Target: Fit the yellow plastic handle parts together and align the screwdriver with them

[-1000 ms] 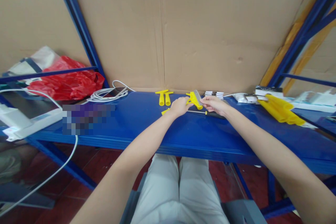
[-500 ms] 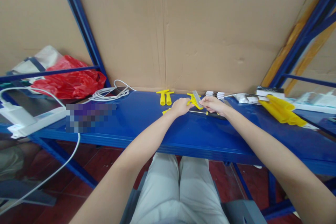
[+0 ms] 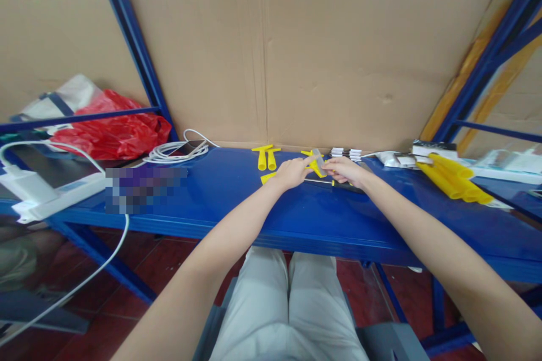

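Both my hands meet over the middle of the blue shelf point(image 3: 237, 203). My left hand point(image 3: 291, 172) pinches a small yellow plastic part point(image 3: 314, 165) from the left. My right hand point(image 3: 346, 170) grips the same part from the right, fingers closed, with a grey blade-like strip point(image 3: 318, 156) sticking up from it. A screwdriver with a black and yellow handle point(image 3: 339, 183) lies on the shelf just under my right hand. Another yellow piece point(image 3: 267, 178) lies beside my left wrist.
Two yellow T-shaped parts point(image 3: 265, 156) stand near the cardboard backing point(image 3: 296, 62). Coiled white cable point(image 3: 175, 152), a red bag point(image 3: 108, 130) and a white power strip point(image 3: 51, 194) sit left. Yellow tubes point(image 3: 455, 180) and small white pieces point(image 3: 346, 152) lie right.
The grey strip has tipped lower, toward the yellow part, and my hands have drawn slightly closer together. The view shifted a little.
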`<state>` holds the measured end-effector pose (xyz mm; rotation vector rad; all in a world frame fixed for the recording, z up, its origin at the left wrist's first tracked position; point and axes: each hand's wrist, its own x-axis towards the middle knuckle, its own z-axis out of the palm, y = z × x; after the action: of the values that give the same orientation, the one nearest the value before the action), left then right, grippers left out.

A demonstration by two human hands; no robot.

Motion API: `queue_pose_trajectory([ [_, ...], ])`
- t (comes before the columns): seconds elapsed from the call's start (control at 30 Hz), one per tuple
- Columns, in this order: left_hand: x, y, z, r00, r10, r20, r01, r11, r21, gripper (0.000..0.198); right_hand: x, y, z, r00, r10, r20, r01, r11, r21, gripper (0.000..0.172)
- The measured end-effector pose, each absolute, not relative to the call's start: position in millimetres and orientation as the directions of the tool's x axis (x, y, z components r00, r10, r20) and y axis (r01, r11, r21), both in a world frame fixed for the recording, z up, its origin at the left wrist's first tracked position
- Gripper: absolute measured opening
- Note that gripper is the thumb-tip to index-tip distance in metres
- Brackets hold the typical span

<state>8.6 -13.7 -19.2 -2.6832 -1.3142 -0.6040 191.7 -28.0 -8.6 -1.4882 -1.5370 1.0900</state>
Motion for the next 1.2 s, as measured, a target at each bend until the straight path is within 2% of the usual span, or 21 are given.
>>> queue_pose_trajectory([
  [0.13,8.6,-14.0,-19.2,0.607,0.712,0.355,0.761,-0.649,0.002,0.044,191.1,-30.1,-7.1,-0.089,0.994,-0.064,0.350,-0.029,-0.936,0.029],
  [0.27,9.5,-15.6,-18.4,0.618,0.707,0.343,0.761,-0.647,-0.036,0.045,191.9,-31.3,-5.8,-0.115,0.992,-0.056,0.312,-0.017,-0.950,0.029],
  [0.53,10.5,-20.5,-17.7,0.598,0.726,0.340,0.771,-0.637,0.002,0.045,195.8,-29.0,-7.8,-0.133,0.989,-0.068,0.314,-0.022,-0.949,0.029],
  [1.2,12.5,-16.6,-20.8,0.608,0.711,0.354,0.764,-0.645,-0.015,0.045,203.6,-27.3,-9.6,-0.208,0.976,-0.067,0.308,0.000,-0.952,0.022],
])
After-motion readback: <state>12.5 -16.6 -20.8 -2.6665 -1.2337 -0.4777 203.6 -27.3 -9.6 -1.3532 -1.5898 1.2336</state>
